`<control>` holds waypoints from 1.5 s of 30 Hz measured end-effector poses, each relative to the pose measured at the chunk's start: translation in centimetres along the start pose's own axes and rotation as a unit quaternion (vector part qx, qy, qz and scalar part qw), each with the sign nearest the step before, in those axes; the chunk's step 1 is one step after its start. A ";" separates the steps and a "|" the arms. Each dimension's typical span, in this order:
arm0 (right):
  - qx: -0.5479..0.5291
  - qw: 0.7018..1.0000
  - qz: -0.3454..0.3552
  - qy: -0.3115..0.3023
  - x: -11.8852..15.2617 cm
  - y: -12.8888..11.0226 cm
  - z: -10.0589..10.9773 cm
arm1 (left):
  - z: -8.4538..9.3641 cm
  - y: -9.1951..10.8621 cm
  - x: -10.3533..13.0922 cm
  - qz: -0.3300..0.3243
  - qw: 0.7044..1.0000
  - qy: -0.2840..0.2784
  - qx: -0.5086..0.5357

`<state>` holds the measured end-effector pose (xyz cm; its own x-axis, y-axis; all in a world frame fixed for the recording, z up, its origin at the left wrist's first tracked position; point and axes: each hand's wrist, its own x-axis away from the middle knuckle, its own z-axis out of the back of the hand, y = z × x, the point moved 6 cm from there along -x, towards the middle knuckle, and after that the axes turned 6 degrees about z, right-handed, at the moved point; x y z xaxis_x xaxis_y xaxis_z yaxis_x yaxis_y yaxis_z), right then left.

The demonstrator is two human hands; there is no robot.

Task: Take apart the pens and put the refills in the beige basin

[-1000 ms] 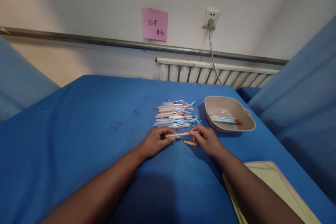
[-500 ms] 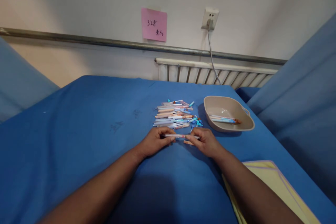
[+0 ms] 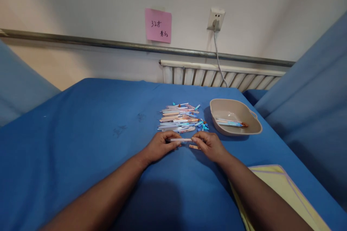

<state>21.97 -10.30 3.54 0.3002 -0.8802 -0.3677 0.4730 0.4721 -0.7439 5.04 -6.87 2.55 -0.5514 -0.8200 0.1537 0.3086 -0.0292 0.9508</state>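
A slim, pale pink pen (image 3: 184, 139) lies level between my two hands, in front of the pen pile. My left hand (image 3: 164, 145) pinches its left end, and my right hand (image 3: 207, 144) has thumb and fingers closed on its right end. Just beyond my hands, many pens (image 3: 176, 119) in white, peach and light blue lie side by side in a heap. Small blue pieces (image 3: 202, 126) are scattered at the heap's right edge. A short peach-coloured piece (image 3: 194, 147) rests on the blue cloth, partly behind my right hand.
A beige basin (image 3: 252, 124) holding several pens (image 3: 230, 123) stands right of the heap. A folded yellow cloth (image 3: 282, 187) lies at the lower right, partly under my right forearm. Behind the blue-covered table (image 3: 94, 122) are a radiator (image 3: 199, 74) and a wall socket (image 3: 216, 19).
The fingers of my right hand have shifted slightly on the pen, and the pinkish-red spot beside them no longer shows. My left hand keeps its hold.
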 end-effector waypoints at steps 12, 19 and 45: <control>0.023 0.999 0.029 0.019 -0.1 -0.9 0.4 | -0.1 -0.1 -0.2 0.002 1.000 -0.001 0.013; -0.051 0.996 -0.061 -0.026 0.3 1.1 -1.0 | 0.0 1.2 0.3 -0.064 0.991 0.012 -0.117; 0.038 0.996 0.073 0.028 -0.1 -1.8 0.4 | -0.3 0.8 0.4 -0.040 0.995 0.001 -0.096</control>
<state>21.42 -11.08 5.13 0.3239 -0.8026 -0.5009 0.4896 0.5953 -0.6371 5.31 -7.37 3.31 -0.5785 -0.8118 0.0797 0.4064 -0.2022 0.8910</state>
